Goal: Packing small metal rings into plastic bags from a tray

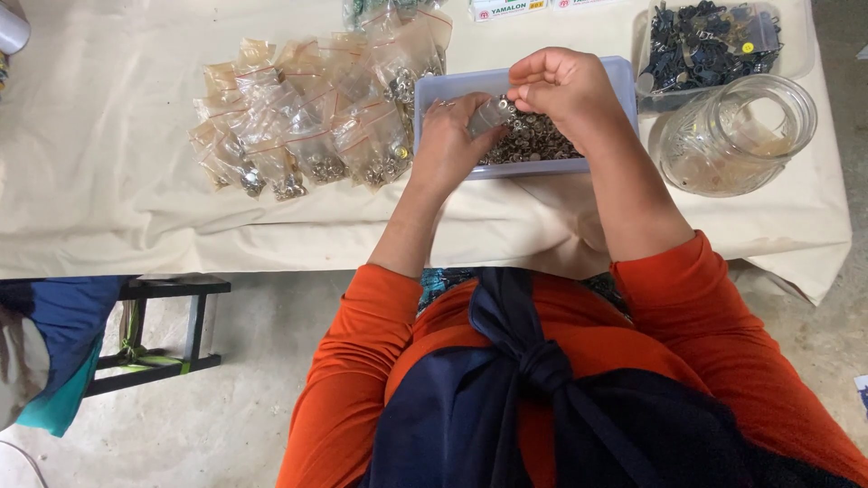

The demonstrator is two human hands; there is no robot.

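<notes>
Bagging step: left hand (449,145) pinching small clear bag (491,116) open; right hand (562,89) closed above it, contents hidden; metal fittings (533,140) in tray (434,90) beneath. Next: steady bag mouth.

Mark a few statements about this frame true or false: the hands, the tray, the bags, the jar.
1. Both hands are over the tray. True: the left hand and right hand meet above the metal bits in it.
2. The bags lie right of the tray. False: they lie to its left.
3. The jar stands upright. False: it lies on its side.
4. The left hand holds a small clear bag. True.
5. The tray is red. False: it is pale blue.
</notes>
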